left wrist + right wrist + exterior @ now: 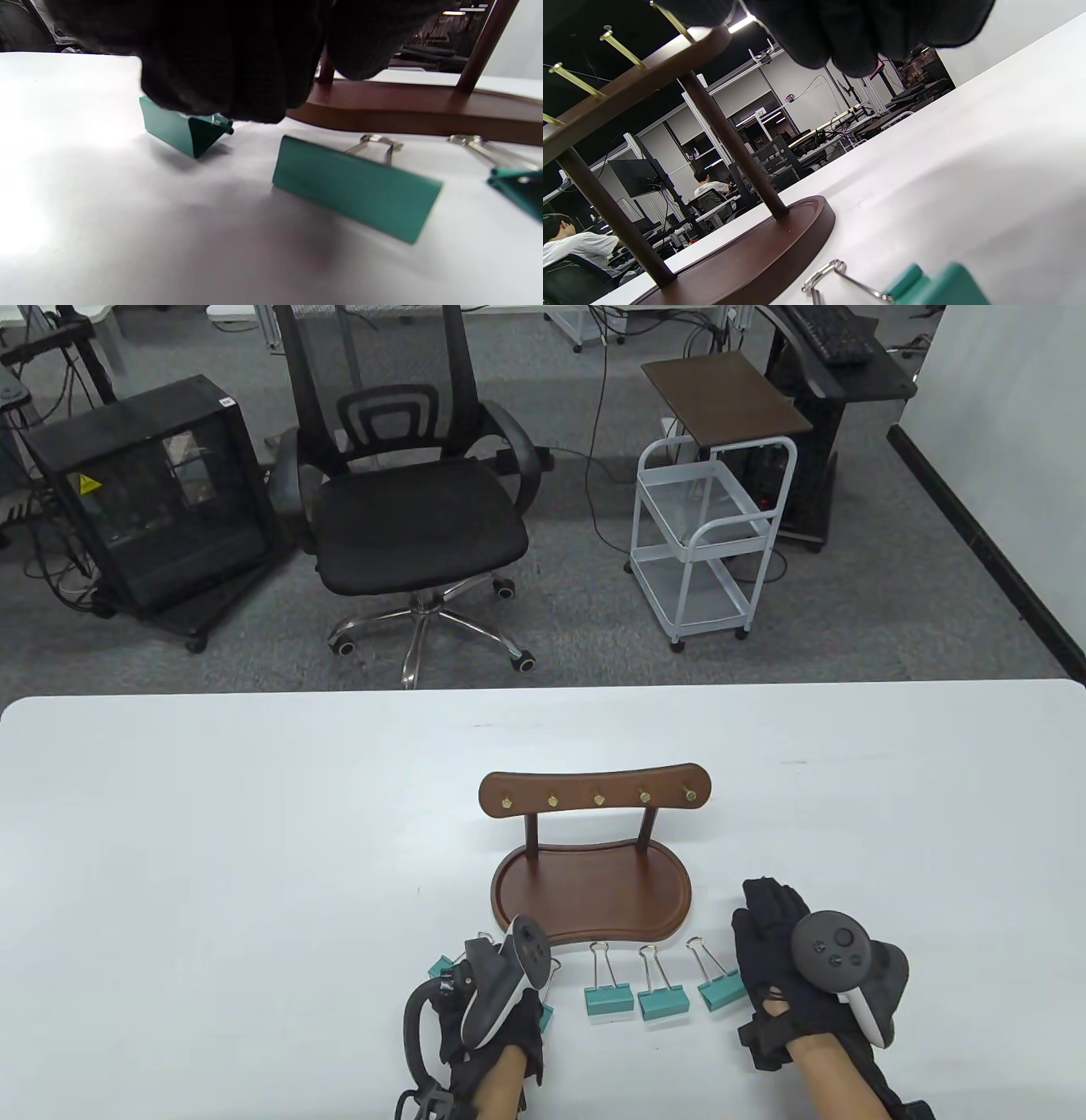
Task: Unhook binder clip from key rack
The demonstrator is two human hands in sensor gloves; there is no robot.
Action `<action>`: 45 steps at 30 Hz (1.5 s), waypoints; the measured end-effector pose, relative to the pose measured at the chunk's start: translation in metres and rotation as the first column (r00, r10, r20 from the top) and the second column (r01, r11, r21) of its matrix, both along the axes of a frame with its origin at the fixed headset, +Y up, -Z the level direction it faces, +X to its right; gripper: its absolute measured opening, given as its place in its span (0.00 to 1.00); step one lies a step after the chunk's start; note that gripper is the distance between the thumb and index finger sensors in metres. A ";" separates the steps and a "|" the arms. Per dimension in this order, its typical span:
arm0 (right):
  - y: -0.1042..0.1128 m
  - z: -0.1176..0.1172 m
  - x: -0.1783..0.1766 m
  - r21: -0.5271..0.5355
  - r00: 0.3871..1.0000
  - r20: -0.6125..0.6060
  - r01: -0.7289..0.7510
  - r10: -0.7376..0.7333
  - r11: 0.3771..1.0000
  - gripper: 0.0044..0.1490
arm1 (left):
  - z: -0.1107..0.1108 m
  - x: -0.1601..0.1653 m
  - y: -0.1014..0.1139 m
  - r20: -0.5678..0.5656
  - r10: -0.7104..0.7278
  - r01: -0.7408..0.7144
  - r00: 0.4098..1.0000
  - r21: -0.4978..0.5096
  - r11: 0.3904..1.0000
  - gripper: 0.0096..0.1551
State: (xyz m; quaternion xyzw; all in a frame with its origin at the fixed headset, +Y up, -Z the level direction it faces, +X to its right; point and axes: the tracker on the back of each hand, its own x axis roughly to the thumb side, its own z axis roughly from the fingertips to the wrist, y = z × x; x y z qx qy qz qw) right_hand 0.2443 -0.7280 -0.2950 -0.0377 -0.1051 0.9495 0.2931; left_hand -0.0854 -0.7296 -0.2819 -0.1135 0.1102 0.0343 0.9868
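Note:
The wooden key rack (594, 891) stands at the table's front middle; its several brass hooks (598, 798) are all bare. Several teal binder clips lie in a row before it. My left hand (496, 984) is over the left end of the row. In the left wrist view its fingers (229, 63) hang right above one clip (182, 131) that rests on the table; its wire handle is hidden, so a grip cannot be told. Another clip (356, 188) lies beside it. My right hand (768, 925) lies flat and empty beside the rightmost clip (721, 987).
The rack's base shows in the left wrist view (424, 110) and the right wrist view (763, 258). A clip (937, 284) lies close under the right wrist. Two more clips (608, 997) (662, 999) lie between the hands. An office chair (416, 517) and a cart (704, 534) stand beyond the table.

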 end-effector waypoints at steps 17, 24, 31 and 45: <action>0.004 0.004 -0.035 0.029 0.972 -0.050 -0.230 0.231 0.973 0.40 | 0.003 0.007 0.028 0.205 0.229 -0.275 0.951 0.230 0.934 0.44; 0.001 0.004 -0.046 0.047 0.963 -0.076 -0.257 0.260 0.965 0.39 | 0.002 0.012 0.025 0.265 0.243 -0.301 0.933 0.205 0.931 0.41; -0.003 0.004 -0.048 0.042 0.954 -0.098 -0.280 0.283 0.959 0.39 | 0.002 0.007 0.024 0.283 0.254 -0.322 0.925 0.229 0.918 0.39; -0.002 0.006 -0.042 0.040 0.958 -0.090 -0.270 0.273 0.962 0.39 | 0.001 0.001 0.021 0.271 0.258 -0.316 0.928 0.203 0.927 0.39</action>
